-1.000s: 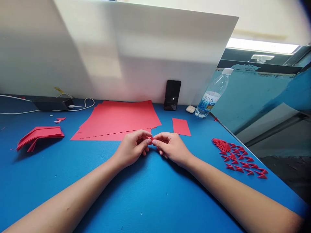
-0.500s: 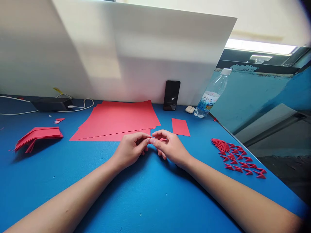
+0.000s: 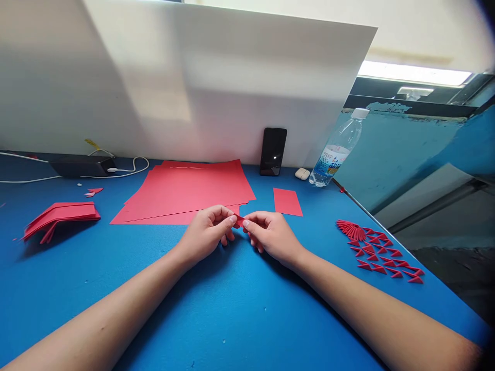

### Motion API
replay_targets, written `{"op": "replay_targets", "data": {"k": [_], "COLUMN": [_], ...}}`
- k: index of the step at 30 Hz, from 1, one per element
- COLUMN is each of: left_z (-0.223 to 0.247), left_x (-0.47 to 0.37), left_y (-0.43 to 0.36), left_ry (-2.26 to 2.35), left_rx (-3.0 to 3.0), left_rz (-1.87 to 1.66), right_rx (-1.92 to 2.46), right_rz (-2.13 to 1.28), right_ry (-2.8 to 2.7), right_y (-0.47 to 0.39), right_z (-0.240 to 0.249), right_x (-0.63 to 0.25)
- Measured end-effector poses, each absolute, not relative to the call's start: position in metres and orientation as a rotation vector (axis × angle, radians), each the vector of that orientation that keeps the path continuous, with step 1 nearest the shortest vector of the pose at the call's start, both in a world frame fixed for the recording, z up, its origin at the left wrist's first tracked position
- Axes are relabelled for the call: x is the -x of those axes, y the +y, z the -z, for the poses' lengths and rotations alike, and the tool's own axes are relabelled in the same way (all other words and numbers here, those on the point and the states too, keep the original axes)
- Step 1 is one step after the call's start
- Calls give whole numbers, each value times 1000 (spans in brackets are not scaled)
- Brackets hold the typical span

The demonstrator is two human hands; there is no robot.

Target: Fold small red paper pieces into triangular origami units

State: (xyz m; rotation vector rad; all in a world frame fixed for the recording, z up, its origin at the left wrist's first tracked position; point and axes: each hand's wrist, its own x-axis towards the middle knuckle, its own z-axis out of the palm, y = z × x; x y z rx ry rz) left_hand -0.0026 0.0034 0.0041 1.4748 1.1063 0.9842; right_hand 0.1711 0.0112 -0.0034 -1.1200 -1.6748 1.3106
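Observation:
A small folded red paper piece [image 3: 239, 220] is pinched between my two hands, above the blue table. My left hand [image 3: 209, 230] grips its left end between thumb and forefinger. The right end sits in the pinch of my right hand [image 3: 273, 235]. Fingers cover much of the piece, so its full shape is hidden. Just behind my hands lie large red sheets [image 3: 193, 185] in a loose stack. One small red rectangle [image 3: 288, 202] rests flat behind my right hand.
Many small folded red triangles [image 3: 379, 252] lie at the right. A bent stack of red papers [image 3: 64, 212] sits at the left. Along the back are a black adapter [image 3: 83, 166] with white cables, a phone [image 3: 273, 152], a white case [image 3: 302, 174] and a bottle [image 3: 334, 154].
My left hand has shifted slightly left and up, and my right hand slightly down. The fingertips are farther apart, and more of the folded red piece shows between them.

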Motion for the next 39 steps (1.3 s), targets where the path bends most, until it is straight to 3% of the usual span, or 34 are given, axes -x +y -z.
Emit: {"op": "replay_targets", "data": {"k": [39], "left_z": [1], "left_x": [6], "left_y": [6], "left_ry": [997], "left_rx": [-1467], "left_rz": [-840], "right_rx": [1088], "right_rz": [-1058], "right_ry": [-1869], "right_y": [10], "right_z": [7], "right_x": [-172]}}
